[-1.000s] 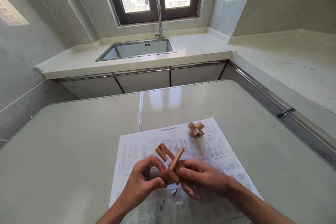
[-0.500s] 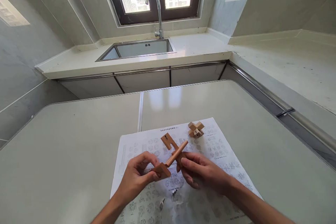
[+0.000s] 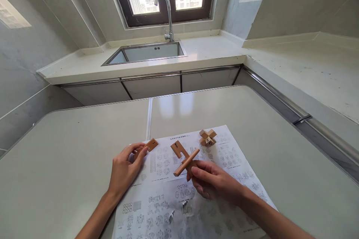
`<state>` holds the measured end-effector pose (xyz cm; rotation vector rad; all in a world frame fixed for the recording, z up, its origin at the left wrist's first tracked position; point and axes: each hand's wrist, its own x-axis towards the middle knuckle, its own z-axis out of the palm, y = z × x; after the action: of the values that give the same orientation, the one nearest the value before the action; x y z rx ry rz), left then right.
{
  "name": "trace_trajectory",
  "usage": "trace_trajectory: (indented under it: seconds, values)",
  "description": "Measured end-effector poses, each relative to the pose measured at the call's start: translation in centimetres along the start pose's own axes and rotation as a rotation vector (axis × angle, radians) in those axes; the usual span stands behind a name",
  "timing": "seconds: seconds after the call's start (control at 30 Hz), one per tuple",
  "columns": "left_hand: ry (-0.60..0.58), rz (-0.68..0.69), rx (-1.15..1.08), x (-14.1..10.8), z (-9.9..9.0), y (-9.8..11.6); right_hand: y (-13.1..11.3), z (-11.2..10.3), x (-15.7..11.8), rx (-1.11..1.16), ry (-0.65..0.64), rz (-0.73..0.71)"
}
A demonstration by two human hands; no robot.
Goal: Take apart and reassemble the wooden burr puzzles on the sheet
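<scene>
Between the thumb and fingers of my left hand (image 3: pixel 126 166) is a flat wooden puzzle piece (image 3: pixel 152 145) marked "1", at the sheet's upper left edge. My right hand (image 3: pixel 214 179) grips a notched wooden puzzle piece (image 3: pixel 176 148) marked "3" by its lower end, over the middle of the sheet. A rod-like wooden piece (image 3: pixel 186 163) lies crosswise on that notched piece. Behind my right hand, an assembled wooden burr puzzle (image 3: pixel 208 137) with black marks rests on the printed instruction sheet (image 3: pixel 157 190). My right fingers hide part of the notched piece.
The sheet, torn in places, lies on a pale table (image 3: pixel 70 164) with a seam strip (image 3: pixel 149 115). Beyond it are a counter (image 3: pixel 207 48), a sink (image 3: pixel 151 52) and a faucet (image 3: pixel 169 15) below a window. Another counter (image 3: pixel 314 63) runs along the right.
My left hand has drawn its flat piece away from the crossed pieces, up and to the left. My right hand stays nearly in place with the notched piece and rod.
</scene>
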<state>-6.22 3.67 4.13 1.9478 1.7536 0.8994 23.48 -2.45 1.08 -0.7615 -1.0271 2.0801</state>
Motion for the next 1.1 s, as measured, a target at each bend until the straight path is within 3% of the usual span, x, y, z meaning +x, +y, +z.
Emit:
trace_trajectory:
  seconds: [0.4, 1.1]
  values:
    - [-0.014, 0.076, 0.145, 1.0, -0.8, -1.3, -0.7, 0.3, -0.1, -0.047, -0.006, 0.019]
    - [-0.008, 0.027, 0.161, 1.5, -1.2, -2.1, -0.9, 0.5, 0.0, -0.083, -0.005, 0.006]
